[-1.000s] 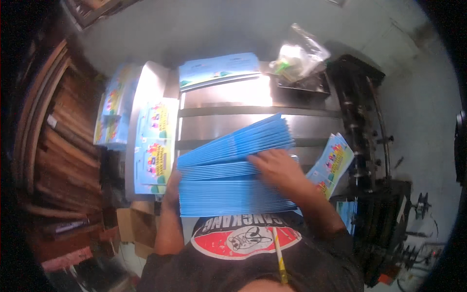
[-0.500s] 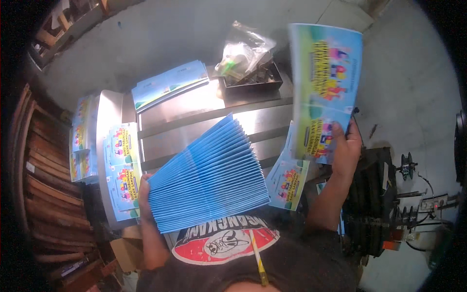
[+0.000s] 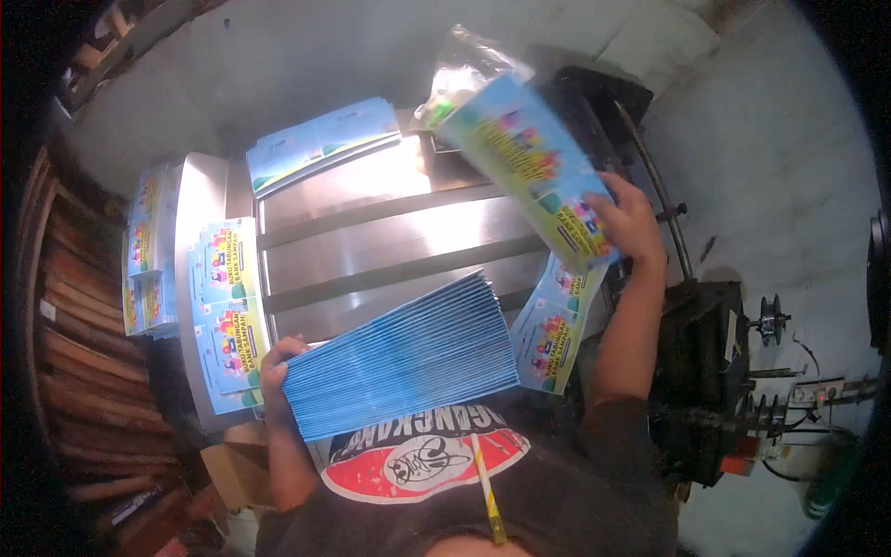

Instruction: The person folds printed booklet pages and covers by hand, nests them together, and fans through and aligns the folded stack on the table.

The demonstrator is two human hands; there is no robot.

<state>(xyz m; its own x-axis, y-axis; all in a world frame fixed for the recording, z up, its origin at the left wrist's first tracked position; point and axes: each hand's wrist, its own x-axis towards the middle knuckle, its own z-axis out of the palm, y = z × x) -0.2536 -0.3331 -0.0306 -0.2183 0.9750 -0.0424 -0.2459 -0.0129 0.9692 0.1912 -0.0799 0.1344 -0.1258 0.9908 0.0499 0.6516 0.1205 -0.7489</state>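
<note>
Head view: the left hand [image 3: 278, 364], at lower left of the frame, gripped the near edge of a fanned stack of blue booklets [image 3: 401, 367], fingers curled shut over it; the fan had barely shifted since half a second earlier. The right hand [image 3: 631, 221], at right of centre, had swung its colourful printed booklet [image 3: 529, 162] from upright to a blurred tilt over the steel table [image 3: 390, 237], fingers closed round its lower corner. I judged one copy was being carried off the fan towards a pile. More printed copies [image 3: 552, 334] lay just below that hand, others [image 3: 227, 311] along the left edge.
</note>
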